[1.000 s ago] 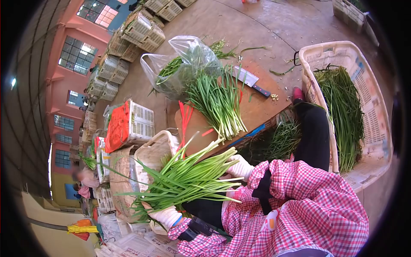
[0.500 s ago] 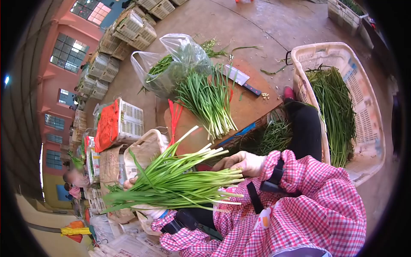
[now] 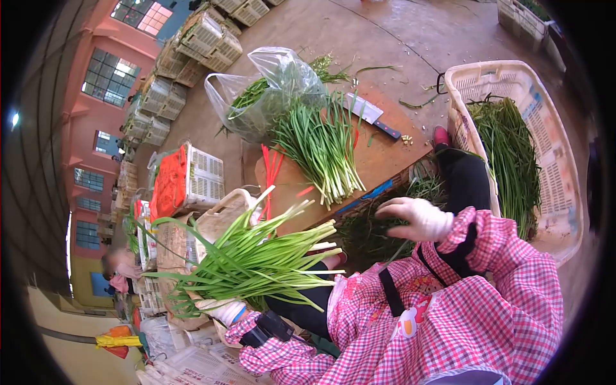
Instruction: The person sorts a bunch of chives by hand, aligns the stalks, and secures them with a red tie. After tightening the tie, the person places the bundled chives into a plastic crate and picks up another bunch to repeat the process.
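Note:
My left hand (image 3: 221, 310), largely hidden under the leaves, is closed round a loose bunch of garlic chives (image 3: 263, 256). The pale stalk ends point right and the green leaves spread left. My right hand (image 3: 417, 217) is in the air to the right of the bunch, fingers apart and nothing in them. Beyond the held bunch, a second pile of chives (image 3: 321, 154) lies on a brown board (image 3: 391, 154). A cleaver (image 3: 372, 114) with a dark handle rests behind that pile. Red ties (image 3: 271, 170) lie at the board's left edge.
A large pale plastic basket (image 3: 559, 173) with long chives (image 3: 507, 154) stands at my right. A clear plastic bag (image 3: 282, 77) of greens sits at the board's far side. To the left are a crate with a red cover (image 3: 170, 186) and stacked crates (image 3: 208, 42). Greens lie under the board.
My right hand has come off the stalk ends and moved up and right, its fingers opening. The bunch stays in my left hand, and its stalks look more spread.

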Available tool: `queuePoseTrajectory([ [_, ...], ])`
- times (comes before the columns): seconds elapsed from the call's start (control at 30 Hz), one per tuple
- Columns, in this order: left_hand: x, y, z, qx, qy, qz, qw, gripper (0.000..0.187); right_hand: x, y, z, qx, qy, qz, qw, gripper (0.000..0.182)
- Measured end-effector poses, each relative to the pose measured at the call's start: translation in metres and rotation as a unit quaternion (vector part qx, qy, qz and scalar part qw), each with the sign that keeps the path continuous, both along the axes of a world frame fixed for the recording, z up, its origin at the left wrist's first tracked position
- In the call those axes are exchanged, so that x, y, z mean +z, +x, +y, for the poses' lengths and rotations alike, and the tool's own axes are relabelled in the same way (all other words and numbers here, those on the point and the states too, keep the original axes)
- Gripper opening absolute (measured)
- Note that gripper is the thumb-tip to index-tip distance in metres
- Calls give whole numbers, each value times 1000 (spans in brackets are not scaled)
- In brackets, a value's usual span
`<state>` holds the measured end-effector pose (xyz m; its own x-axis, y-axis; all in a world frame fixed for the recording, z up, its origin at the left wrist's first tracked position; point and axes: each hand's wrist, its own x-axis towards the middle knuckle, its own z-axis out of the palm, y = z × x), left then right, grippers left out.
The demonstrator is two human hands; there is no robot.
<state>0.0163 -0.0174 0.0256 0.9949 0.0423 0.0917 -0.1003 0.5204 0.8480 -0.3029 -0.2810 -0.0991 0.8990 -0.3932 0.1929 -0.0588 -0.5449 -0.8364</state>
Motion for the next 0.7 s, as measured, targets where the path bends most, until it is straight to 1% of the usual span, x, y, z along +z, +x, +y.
queuePoseTrajectory([
  [0.03, -1, 0, 2, 12, 58, -33, 998, 41, 1, 16, 7, 5, 31, -28, 999, 40],
  [0.07, -1, -1, 6, -26, 26, -21, 999, 39, 10, 29, 15, 19, 102, -26, 994, 41],
  [0.1, -2, -3, 6, -26, 27, -22, 999, 39, 10, 43, 22, 39, 139, -35, 989, 43],
  [0.17, -5, -11, 6, -8, 114, -69, 991, 37, 13, 67, 37, 75, 199, 8, 977, 45],
  [0.23, -3, -15, 6, -19, 97, -67, 993, 35, 3, 98, 50, 175, 292, -36, 940, 43],
  [0.27, 2, -21, 1, -43, 16, 6, 999, 35, -5, 108, 56, 197, 303, -89, 928, 38],
  [0.3, 5, -25, -2, -67, -66, 78, 992, 34, -13, 120, 63, 200, 384, -135, 891, 31],
  [0.33, -12, -16, 5, -69, 75, -25, 994, 34, -21, 122, 64, 187, 373, -97, 903, 29],
  [0.37, -16, -13, 4, -64, 72, -30, 995, 34, -7, 121, 63, 177, 360, -60, 914, 27],
  [0.4, -18, -10, 5, -119, 19, 4, 993, 34, 3, 122, 60, 128, 140, 39, 981, 27],
  [0.43, -20, -10, 8, -173, -33, 37, 984, 34, -38, 126, 69, 141, 448, -62, 881, 29],
  [0.47, -20, -14, 3, -178, -2, -12, 984, 33, -32, 119, 71, 99, 547, -69, 828, 29],
  [0.5, -15, -27, -9, -163, -1, -44, 986, 31, -25, 113, 73, 56, 639, -72, 764, 28],
  [0.57, -10, -37, -22, -272, -131, 12, 953, 30, -44, 115, 78, -9, 492, -76, 867, 23],
  [0.6, -10, -40, -28, -287, -177, 18, 941, 29, -38, 115, 78, -42, 484, -77, 871, 16],
  [0.63, -8, -41, -28, -284, -179, 19, 942, 29, -32, 113, 76, -42, 482, -74, 872, 16],
  [0.7, -8, -42, -30, -300, -173, -20, 938, 29, -17, 104, 69, -105, 415, 19, 904, 16],
])
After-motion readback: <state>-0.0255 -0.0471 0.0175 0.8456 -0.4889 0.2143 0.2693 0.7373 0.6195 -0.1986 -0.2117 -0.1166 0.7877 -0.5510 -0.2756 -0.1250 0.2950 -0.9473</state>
